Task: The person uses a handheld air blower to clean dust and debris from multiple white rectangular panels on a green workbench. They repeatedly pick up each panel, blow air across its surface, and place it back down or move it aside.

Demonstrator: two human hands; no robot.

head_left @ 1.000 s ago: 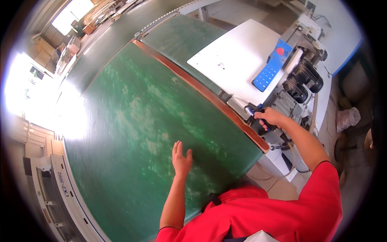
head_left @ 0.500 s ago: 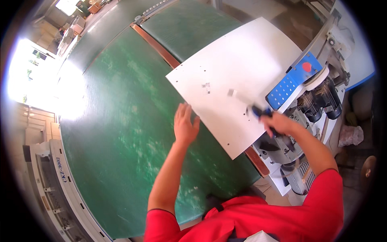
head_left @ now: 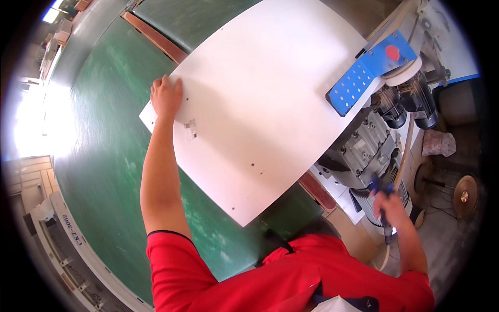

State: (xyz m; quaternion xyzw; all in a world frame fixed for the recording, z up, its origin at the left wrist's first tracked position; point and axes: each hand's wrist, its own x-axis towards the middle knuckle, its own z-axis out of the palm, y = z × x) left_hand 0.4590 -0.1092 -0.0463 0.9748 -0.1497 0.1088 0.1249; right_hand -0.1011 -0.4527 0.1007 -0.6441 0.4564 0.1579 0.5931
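Panel (head_left: 270,78) farther left | left hand (head_left: 166,98) now on it | right hand (head_left: 392,209) lower

Can read dark lettering with digits (head_left: 72,230) on the pale rail (head_left: 89,260), left; cannot make out small print (head_left: 191,129) on the board (head_left: 270,83).

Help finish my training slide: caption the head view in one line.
Left hand at the edge of a white panel over a green tabletop, right hand holding a blue-and-black tool.

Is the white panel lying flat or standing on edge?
Flat: the white panel shows its broad face, overlapping the green table, with the left hand at its edge.
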